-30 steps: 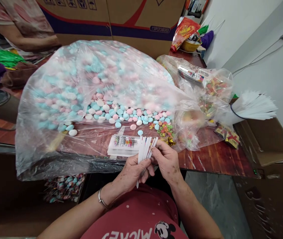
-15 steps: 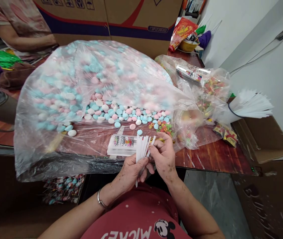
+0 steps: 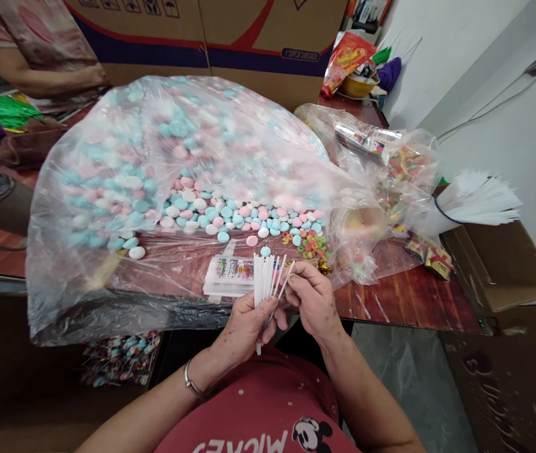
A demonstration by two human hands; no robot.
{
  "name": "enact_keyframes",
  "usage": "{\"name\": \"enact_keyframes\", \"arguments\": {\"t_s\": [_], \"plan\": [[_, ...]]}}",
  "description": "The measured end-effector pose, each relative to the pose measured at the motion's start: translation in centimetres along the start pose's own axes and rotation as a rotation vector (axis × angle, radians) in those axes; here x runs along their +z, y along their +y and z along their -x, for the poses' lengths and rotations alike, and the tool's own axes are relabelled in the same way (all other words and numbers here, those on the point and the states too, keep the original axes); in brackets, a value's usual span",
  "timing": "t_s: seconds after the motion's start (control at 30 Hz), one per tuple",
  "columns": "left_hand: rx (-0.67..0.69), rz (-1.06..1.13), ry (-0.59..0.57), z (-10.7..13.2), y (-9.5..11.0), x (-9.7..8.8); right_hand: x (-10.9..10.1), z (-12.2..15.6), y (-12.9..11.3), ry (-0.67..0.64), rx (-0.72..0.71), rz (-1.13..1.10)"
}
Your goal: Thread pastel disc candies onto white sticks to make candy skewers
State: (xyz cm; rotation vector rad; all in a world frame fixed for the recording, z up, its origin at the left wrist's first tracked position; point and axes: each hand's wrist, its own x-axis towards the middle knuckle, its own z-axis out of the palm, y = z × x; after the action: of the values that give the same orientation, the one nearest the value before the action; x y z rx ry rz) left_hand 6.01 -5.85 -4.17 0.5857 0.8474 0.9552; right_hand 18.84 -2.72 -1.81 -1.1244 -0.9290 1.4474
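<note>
My left hand (image 3: 251,318) is closed around a bundle of thin white lollipop sticks (image 3: 263,280), held upright and slightly fanned in front of my body. My right hand (image 3: 312,299) is beside it, thumb and forefinger pinched at one stick that leans right, apart from the bundle. Behind my left hand, a stack of clear packs with a printed label (image 3: 233,268) lies on the table. Small ring-shaped candies (image 3: 312,244) lie past my right hand. Pink, blue and white round candies (image 3: 221,214) spill from a large clear plastic bag (image 3: 249,145).
White sticks fill a round container (image 3: 473,201) at right, near an open cardboard box (image 3: 504,264). Clear bags of gummy-like candies (image 3: 400,167) stand behind. Below left, a carton holds many lollipops (image 3: 121,358). A large carton (image 3: 211,38) and another person's arm (image 3: 55,78) are at the back.
The upper ends of the sticks have shifted slightly left and spread a little. My right hand's fingertips have moved a bit down along the leaning stick.
</note>
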Motion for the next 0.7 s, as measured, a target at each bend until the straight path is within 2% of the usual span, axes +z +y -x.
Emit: {"name": "enact_keyframes", "arguments": {"t_s": [0.17,0.27,0.4,0.5,0.6,0.7], "plan": [[-0.051,0.019,-0.063,0.2,0.3,0.0,0.0,-0.5,-0.7,-0.061,0.122,-0.052],[-0.052,0.002,-0.071,0.3,0.2,0.0,-0.3,-0.5,-0.5,-0.071,0.096,0.052],[-0.044,-0.007,-0.070,0.2,0.0,-0.1,-0.3,-0.2,0.2,-0.008,-0.016,0.153],[-0.090,0.023,-0.099,0.1,0.2,-0.2,0.0,-0.4,0.3,0.125,-0.163,0.181],[-0.135,0.045,-0.127,0.1,0.4,-0.2,-0.3,-1.3,-1.3,0.270,-0.341,0.121],[-0.128,0.048,-0.126,0.1,0.5,-0.3,-1.6,-2.3,-4.3,0.412,-0.495,-0.079]]}}
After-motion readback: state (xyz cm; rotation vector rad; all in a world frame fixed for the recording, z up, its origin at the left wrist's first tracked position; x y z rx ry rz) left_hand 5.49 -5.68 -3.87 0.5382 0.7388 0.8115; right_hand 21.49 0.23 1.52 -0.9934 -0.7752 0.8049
